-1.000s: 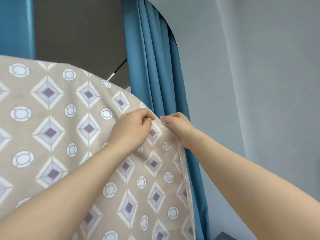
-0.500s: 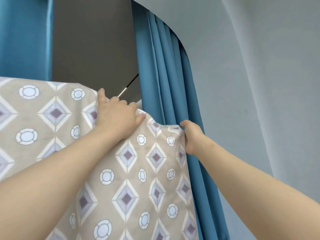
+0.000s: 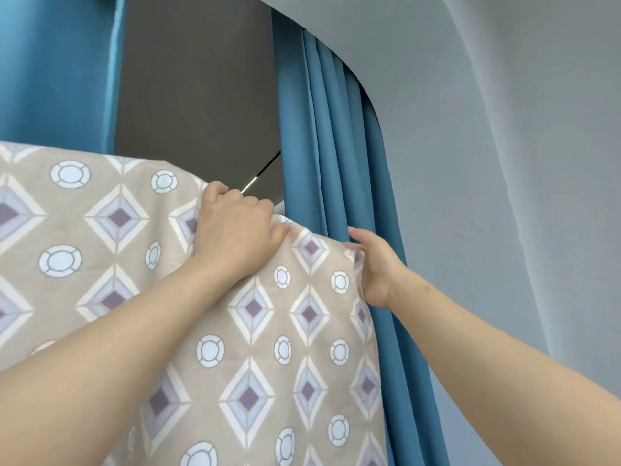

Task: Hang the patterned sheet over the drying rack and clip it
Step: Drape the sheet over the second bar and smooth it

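Observation:
The patterned sheet [image 3: 255, 331], beige with purple diamonds and white circles, hangs over a high edge and fills the lower left. The drying rack is hidden beneath it. My left hand [image 3: 235, 230] is closed over the sheet's top fold, with the fingers curled behind and the thumb pressing the front. My right hand [image 3: 376, 267] sits at the sheet's upper right corner. Its palm faces the side edge, its thumb is raised off the cloth, and its fingers are partly hidden behind the corner. No clip is visible.
A blue curtain [image 3: 336, 163] hangs right behind the sheet's right edge, and another blue curtain [image 3: 57, 68] is at the upper left. Between them lies a dark grey surface [image 3: 198, 95] with a thin light strip. A pale wall [image 3: 504, 196] fills the right.
My left hand moved up from the corner and closed over the top fold. My right hand loosened from its pinch on the corner and lifted its thumb. The view tilted upward.

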`<state>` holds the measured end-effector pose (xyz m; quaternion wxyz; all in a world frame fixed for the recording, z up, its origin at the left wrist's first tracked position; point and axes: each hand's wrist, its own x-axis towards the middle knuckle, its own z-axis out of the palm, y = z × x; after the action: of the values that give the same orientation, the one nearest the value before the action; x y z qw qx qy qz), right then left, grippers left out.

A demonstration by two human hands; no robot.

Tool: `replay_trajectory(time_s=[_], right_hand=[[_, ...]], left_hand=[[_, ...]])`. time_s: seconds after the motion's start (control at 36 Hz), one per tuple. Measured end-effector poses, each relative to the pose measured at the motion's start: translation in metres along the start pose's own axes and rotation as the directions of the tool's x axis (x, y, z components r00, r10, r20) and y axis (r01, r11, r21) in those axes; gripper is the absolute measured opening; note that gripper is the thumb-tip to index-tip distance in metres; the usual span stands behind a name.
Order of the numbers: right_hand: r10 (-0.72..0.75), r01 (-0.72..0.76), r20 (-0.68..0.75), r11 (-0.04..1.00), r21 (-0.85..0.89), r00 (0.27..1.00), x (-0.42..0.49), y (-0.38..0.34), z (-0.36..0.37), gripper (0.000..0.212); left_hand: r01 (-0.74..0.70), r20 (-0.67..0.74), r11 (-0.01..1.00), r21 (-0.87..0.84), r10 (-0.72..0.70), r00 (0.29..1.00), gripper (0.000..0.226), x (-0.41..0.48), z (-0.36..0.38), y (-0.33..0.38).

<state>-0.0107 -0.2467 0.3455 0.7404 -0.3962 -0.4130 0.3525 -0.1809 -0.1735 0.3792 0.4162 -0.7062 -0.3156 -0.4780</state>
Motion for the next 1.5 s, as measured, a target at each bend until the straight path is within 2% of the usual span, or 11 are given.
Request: replay_trajectory(time_s=[0.14, 0.25, 0.36, 0.56, 0.86, 0.94, 1.03, 1.17, 1.33, 1.42, 1.5], right_hand=[[0.101, -0.072, 0.083, 0.952, -0.297, 0.991, 0.011, 0.003, 0.002, 0.018], [-0.083, 0.069, -0.057, 0.974, -0.216, 0.995, 0.02, -0.002, 0.001, 0.013], [-0.323, 0.268, -0.123, 0.905, -0.33, 0.938, 0.025, 0.0, 0.001, 0.017], [-0.46, 0.375, -0.107, 0.82, -0.432, 0.881, 0.03, 0.004, 0.0, 0.023], [-0.439, 0.359, -0.094, 0.825, -0.437, 0.894, 0.017, 0.014, 0.013, 0.02], [-0.308, 0.282, 0.022, 0.837, -0.47, 0.951, 0.007, 0.021, 0.017, 0.046], [-0.297, 0.278, 0.06, 0.778, -0.563, 0.953, -0.005, 0.023, 0.02, 0.027], [-0.533, 0.372, -0.1, 0.7, -0.609, 0.84, -0.01, 0.009, 0.019, 0.025], [-0.646, 0.36, -0.288, 0.679, -0.64, 0.707, -0.009, -0.014, 0.001, 0.018], [-0.651, 0.252, -0.403, 0.677, -0.692, 0.643, -0.008, -0.016, -0.011, 0.013], [-0.596, 0.035, -0.458, 0.633, -0.774, 0.659, -0.008, -0.01, -0.013, 0.01]], left_hand=[[0.006, -0.039, 1.0, 0.001, -0.006, 0.999, 0.034, 0.001, 0.004, 0.001], [0.008, -0.066, 1.0, 0.004, -0.007, 0.998, 0.033, 0.0, 0.007, 0.002], [0.017, -0.088, 1.0, -0.005, -0.018, 0.996, 0.034, 0.004, 0.01, 0.009], [0.032, -0.112, 0.999, -0.028, -0.035, 0.993, 0.034, 0.005, 0.021, 0.014], [0.033, -0.07, 0.999, -0.025, -0.034, 0.997, 0.029, -0.002, 0.011, 0.006], [0.009, -0.057, 0.999, -0.042, -0.011, 0.998, 0.028, -0.006, 0.006, 0.005], [-0.021, -0.021, 0.999, -0.028, 0.02, 1.0, 0.039, -0.007, 0.002, 0.003], [-0.061, 0.045, 0.994, -0.093, 0.065, 0.997, 0.043, -0.003, -0.008, -0.002], [-0.025, 0.005, 0.996, -0.082, 0.025, 1.0, 0.04, 0.012, -0.027, -0.013], [0.042, 0.041, 0.997, -0.058, -0.04, 0.998, 0.039, 0.017, -0.029, -0.033], [0.117, 0.13, 0.99, -0.078, -0.106, 0.986, 0.039, 0.02, -0.029, -0.055]])
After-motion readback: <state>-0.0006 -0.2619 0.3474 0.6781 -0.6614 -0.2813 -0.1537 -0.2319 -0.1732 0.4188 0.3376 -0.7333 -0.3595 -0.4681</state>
